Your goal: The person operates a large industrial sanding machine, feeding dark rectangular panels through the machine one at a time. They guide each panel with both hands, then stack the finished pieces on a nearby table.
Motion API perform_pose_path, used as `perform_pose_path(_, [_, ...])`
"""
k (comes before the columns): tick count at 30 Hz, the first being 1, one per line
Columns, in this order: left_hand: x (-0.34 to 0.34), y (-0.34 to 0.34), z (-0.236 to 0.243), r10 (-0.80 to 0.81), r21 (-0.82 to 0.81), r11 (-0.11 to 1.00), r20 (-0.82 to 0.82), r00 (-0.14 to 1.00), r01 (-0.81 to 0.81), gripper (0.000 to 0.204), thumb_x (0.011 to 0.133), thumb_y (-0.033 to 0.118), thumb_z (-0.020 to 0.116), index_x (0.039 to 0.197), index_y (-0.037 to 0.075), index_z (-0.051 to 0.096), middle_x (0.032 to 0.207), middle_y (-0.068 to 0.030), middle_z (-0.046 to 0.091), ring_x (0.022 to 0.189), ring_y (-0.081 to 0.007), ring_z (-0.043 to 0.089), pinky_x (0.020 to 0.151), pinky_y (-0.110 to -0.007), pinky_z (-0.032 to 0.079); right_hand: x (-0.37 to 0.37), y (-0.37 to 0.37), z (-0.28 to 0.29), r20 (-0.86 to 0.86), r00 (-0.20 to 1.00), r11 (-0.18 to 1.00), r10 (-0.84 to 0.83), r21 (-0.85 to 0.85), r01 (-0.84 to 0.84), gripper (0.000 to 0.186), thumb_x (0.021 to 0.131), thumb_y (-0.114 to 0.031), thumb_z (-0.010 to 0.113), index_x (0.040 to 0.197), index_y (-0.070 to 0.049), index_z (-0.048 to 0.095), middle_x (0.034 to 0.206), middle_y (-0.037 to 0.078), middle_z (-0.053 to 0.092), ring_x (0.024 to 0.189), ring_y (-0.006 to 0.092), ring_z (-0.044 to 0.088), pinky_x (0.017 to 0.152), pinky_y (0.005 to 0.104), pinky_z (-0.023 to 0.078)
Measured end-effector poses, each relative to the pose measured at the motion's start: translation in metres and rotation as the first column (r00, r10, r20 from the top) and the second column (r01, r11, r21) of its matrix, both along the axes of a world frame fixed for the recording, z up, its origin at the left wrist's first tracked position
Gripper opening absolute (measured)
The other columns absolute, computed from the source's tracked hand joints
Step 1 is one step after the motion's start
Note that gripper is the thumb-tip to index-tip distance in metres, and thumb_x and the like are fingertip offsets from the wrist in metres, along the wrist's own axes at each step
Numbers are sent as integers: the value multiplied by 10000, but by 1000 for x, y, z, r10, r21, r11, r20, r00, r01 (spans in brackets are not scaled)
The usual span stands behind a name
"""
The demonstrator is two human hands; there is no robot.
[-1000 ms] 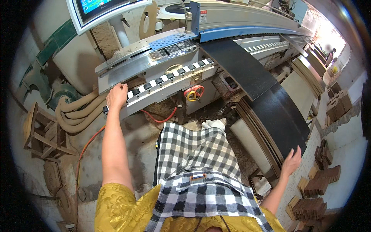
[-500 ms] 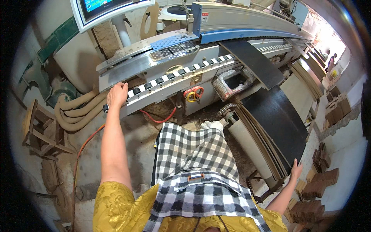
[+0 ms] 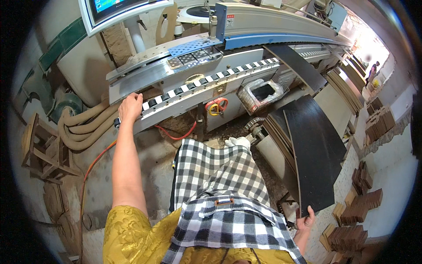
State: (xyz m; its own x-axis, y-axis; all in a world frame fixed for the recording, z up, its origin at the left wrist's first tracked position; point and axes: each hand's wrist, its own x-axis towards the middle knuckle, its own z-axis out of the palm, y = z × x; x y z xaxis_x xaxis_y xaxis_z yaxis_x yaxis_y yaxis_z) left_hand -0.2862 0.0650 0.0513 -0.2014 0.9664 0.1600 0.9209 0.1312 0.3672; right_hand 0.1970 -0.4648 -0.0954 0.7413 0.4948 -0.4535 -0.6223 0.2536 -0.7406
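Observation:
My left hand has its fingers curled over the near end of the machine's roller rail, beside a metal plate. My right hand grips the lower corner of a black board, which lies angled over a stack of boards. Another black board rests farther up on the edge of the long machine. Below the rail are a wire basket with a plastic liner and red and yellow rings.
A screen stands top left. Hoses and a wooden stool are at the left, an orange cord on the floor. More board stacks and cut pieces line the right. A person is far off, top right.
The board on the machine has moved away to the upper right. My right hand has moved down and toward me, shifting the stack's top board. My left hand stays on the rail.

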Motion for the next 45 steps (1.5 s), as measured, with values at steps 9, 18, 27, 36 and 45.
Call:
perform_pose_path(9, [2, -4, 6, 14, -21, 1000, -5, 1000, -14, 384, 856, 408, 426, 1006, 124, 636, 990, -175, 624, 961, -343, 576, 846, -421, 433, -36, 49, 51, 181, 958, 930, 220, 257, -262, 616, 664, -15, 545, 1263, -17, 401, 1220, 132, 499, 1085, 304, 512, 955, 429, 399])
perform_pose_path(18, [1, 1, 2, 3, -31, 1000, 21, 1000, -2, 402, 846, 435, 434, 1023, 134, 632, 1004, -181, 618, 974, -357, 566, 844, -422, 429, -82, 180, 86, 133, 864, 803, 486, 320, -502, 461, 668, -2, 561, 1117, 77, 498, 1090, 183, 574, 958, 303, 597, 856, 394, 496])
perform_pose_path(27, [1, -3, 3, 16, -9, 1000, 18, 1000, -16, 374, 854, 402, 435, 986, 122, 644, 968, -173, 630, 946, -346, 582, 841, -418, 436, -164, 285, 84, 162, 555, 500, 816, 283, -818, 524, 731, -138, 684, 1179, -5, 449, 1122, 80, 531, 1009, 202, 532, 877, 345, 425])
perform_pose_path(36, [-1, 1, 0, 19, -28, 999, 14, 1000, -18, 393, 849, 431, 434, 1022, 138, 630, 983, -185, 621, 960, -361, 568, 836, -425, 432, -211, 328, 93, 370, 29, 37, 928, -15, -999, 414, 655, -110, 753, 1020, -22, 580, 949, 75, 612, 892, 179, 575, 831, 299, 443])
perform_pose_path(45, [5, -5, 6, 36, -26, 999, 22, 999, -36, 375, 854, 402, 434, 988, 118, 639, 970, -189, 625, 951, -355, 576, 842, -427, 434, -208, 327, 94, 473, 23, 98, 881, -135, -986, 343, 713, -77, 716, 1020, -15, 577, 963, 36, 595, 888, 134, 541, 811, 276, 436])
